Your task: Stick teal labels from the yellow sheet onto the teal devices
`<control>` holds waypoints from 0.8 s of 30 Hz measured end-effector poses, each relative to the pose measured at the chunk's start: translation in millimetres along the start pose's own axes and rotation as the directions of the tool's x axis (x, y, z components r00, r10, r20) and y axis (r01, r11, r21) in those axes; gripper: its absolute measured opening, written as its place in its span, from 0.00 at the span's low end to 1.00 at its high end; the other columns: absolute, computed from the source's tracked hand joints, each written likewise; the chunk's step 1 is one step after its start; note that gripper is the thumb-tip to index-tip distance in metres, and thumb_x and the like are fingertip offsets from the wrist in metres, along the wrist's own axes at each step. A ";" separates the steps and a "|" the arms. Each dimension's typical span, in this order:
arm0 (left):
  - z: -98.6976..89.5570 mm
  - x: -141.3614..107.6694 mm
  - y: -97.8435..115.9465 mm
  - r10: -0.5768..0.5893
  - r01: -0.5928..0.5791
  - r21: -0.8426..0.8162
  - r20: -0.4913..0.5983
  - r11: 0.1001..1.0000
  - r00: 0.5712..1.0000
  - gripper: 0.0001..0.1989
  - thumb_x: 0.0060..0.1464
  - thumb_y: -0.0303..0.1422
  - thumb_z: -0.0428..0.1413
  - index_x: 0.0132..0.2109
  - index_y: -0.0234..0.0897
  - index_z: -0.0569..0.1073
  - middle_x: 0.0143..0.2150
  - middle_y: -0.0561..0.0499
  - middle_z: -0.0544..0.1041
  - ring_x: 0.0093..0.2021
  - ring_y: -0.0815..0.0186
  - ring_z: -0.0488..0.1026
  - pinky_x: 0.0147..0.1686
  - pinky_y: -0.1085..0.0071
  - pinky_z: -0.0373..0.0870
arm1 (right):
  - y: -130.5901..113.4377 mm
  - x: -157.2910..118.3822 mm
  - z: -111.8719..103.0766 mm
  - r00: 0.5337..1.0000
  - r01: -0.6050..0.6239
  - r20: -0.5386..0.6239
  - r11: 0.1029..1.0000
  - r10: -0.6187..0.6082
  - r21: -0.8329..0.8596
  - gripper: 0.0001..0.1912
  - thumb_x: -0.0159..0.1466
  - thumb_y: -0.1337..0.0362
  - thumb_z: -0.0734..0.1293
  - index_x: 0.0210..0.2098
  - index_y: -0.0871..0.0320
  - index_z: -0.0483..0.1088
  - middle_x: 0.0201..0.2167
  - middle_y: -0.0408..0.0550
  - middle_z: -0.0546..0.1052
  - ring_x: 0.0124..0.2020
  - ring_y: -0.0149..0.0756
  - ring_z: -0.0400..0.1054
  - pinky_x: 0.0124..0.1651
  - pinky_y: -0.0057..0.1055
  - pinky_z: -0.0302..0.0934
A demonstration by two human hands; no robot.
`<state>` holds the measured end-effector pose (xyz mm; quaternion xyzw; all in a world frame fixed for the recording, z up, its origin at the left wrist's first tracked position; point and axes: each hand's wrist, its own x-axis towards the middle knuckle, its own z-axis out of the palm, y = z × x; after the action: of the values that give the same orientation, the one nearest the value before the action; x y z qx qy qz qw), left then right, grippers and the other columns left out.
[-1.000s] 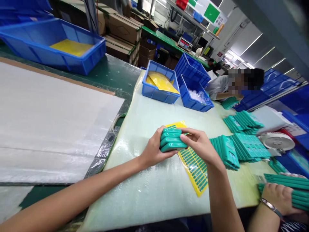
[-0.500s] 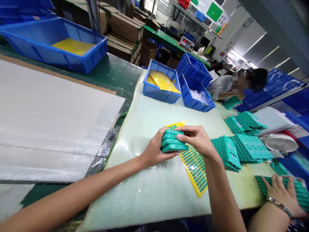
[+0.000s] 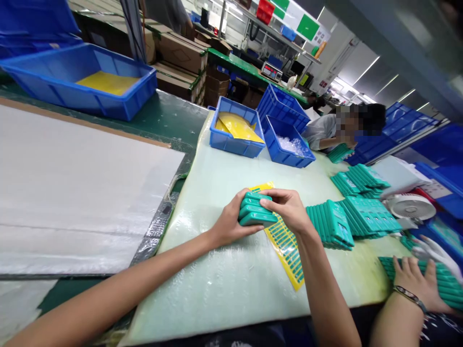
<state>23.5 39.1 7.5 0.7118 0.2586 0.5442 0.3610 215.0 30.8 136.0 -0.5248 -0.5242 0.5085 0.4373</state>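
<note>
My left hand [image 3: 231, 219] is wrapped round a short stack of green plastic cases [image 3: 256, 212], held above the table. The fingers and thumb of my right hand [image 3: 285, 207] pinch at the upper right edge of that stack; whether a small sticker is between them is hidden. Below both hands lies a yellow sheet of narrow green strip stickers [image 3: 289, 255], partly covered by my right hand and the cases. To the right of my right forearm stands a row of more green cases [image 3: 331, 224].
Blue bins hold yellow sheets [image 3: 240, 127] and clear plastic pieces [image 3: 291, 144]. Further green cases [image 3: 371, 217] and a white fan [image 3: 412, 207] are at the right. A co-worker's hand [image 3: 415, 279] rests on cases at lower right. Another person [image 3: 325, 130] handles cases behind.
The whole view has shifted slightly, so most things sit a little further left. Both my hands keep the same hold on the stack. A white item now shows beside the co-worker's hand at right.
</note>
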 end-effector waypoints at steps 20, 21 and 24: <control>2.1 -1.4 5.6 -0.004 0.003 -0.024 -0.024 1.000 1.000 0.49 0.65 0.58 0.71 0.78 0.42 0.60 0.72 0.35 0.74 0.71 0.42 0.77 0.71 0.45 0.77 | -12.4 5.5 23.4 0.995 -0.074 0.063 0.996 0.077 -0.046 0.20 0.52 0.53 0.88 0.40 0.56 0.89 0.42 0.51 0.88 0.41 0.43 0.81 0.46 0.36 0.76; 2.0 -1.8 5.6 0.002 -0.002 -0.021 -0.021 1.000 1.000 0.49 0.65 0.59 0.71 0.78 0.42 0.59 0.73 0.34 0.74 0.72 0.41 0.77 0.72 0.45 0.77 | -13.5 5.6 24.7 0.994 -0.086 0.061 0.995 0.089 -0.046 0.21 0.50 0.53 0.89 0.38 0.56 0.87 0.40 0.50 0.87 0.39 0.41 0.80 0.44 0.35 0.76; 1.0 -2.7 6.3 -0.008 0.008 -0.018 0.002 1.000 1.000 0.50 0.65 0.60 0.70 0.78 0.41 0.59 0.74 0.34 0.73 0.73 0.41 0.76 0.73 0.45 0.76 | -15.7 7.2 26.3 0.995 -0.097 0.028 0.995 0.098 -0.040 0.25 0.44 0.53 0.91 0.32 0.57 0.83 0.34 0.47 0.84 0.34 0.37 0.76 0.38 0.32 0.72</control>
<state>23.6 32.9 10.8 0.7079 0.2560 0.5446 0.3698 186.8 37.1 148.4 -0.5503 -0.5142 0.5268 0.3940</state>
